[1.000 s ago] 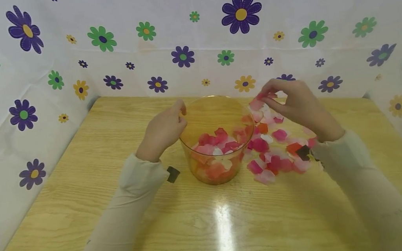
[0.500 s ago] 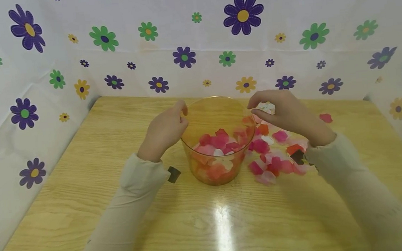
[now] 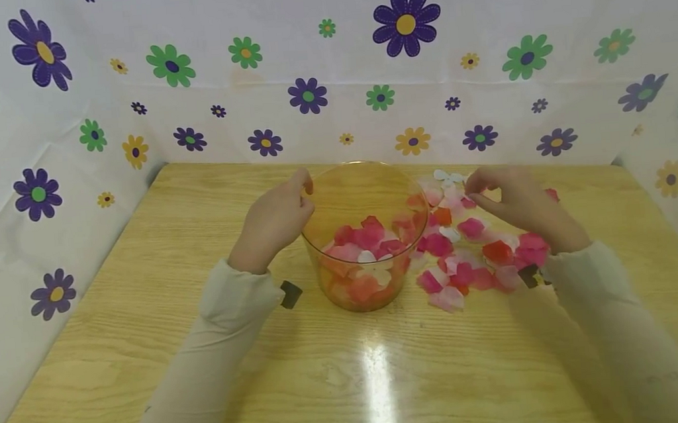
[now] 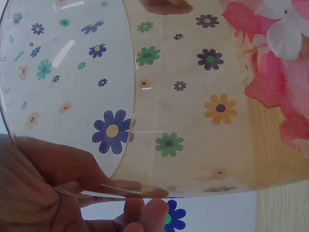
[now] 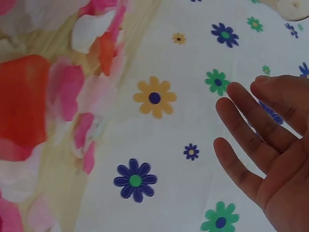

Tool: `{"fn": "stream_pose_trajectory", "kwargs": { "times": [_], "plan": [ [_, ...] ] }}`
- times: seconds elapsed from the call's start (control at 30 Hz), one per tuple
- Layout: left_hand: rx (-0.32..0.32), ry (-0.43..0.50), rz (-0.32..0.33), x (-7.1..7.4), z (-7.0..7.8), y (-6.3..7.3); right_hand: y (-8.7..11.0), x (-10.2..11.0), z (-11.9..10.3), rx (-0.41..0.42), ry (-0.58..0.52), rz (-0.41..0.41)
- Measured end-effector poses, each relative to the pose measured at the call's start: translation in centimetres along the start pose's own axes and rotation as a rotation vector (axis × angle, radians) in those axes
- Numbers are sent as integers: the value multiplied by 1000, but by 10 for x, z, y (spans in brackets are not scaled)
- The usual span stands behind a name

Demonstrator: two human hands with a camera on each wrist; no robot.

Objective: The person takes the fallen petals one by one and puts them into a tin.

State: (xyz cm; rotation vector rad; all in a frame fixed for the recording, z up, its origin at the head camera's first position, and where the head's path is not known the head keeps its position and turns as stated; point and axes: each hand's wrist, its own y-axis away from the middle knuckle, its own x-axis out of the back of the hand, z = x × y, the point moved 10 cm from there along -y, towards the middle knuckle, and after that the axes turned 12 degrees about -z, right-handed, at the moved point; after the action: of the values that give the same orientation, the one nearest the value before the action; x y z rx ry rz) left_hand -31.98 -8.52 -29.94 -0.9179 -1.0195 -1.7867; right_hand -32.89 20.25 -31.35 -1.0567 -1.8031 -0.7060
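Rightward from the glossy, translucent amber tub (image 3: 356, 195) at frame centre, the right hand (image 3: 518, 205) has moved over thin, crinkled petals (image 3: 437, 244), fingers loosely spread, holding nothing; the left hand (image 3: 274, 220) pinches the tub's round rim.

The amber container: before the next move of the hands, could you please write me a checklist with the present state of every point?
1. Amber container upright on the table: ok.
2. Left hand gripping the rim: ok.
3. Petals inside lying below the rim: ok.
4. Right hand free of petals: ok, none shows in it.
5. Right hand touching one of the loose petals: cannot tell.
6. All petals in the container: not ok, many lie on the table beside it.
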Motion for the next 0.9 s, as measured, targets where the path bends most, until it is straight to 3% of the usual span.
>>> {"fn": "stream_pose_trajectory", "kwargs": {
  "times": [0.17, 0.27, 0.53, 0.9],
  "plan": [
    [-3, -2, 7, 0, 1, -1, -9, -24, 35, -128, 32, -80],
    [-4, -2, 5, -1, 1, -1, -17, -38, 44, -173, 16, -124],
    [18, 26, -25, -1, -1, 2, -47, -73, 28, -145, -92, -275],
    [15, 24, -22, 0, 2, 1, -53, -91, 46, -262, -93, -346]
  ]
}}
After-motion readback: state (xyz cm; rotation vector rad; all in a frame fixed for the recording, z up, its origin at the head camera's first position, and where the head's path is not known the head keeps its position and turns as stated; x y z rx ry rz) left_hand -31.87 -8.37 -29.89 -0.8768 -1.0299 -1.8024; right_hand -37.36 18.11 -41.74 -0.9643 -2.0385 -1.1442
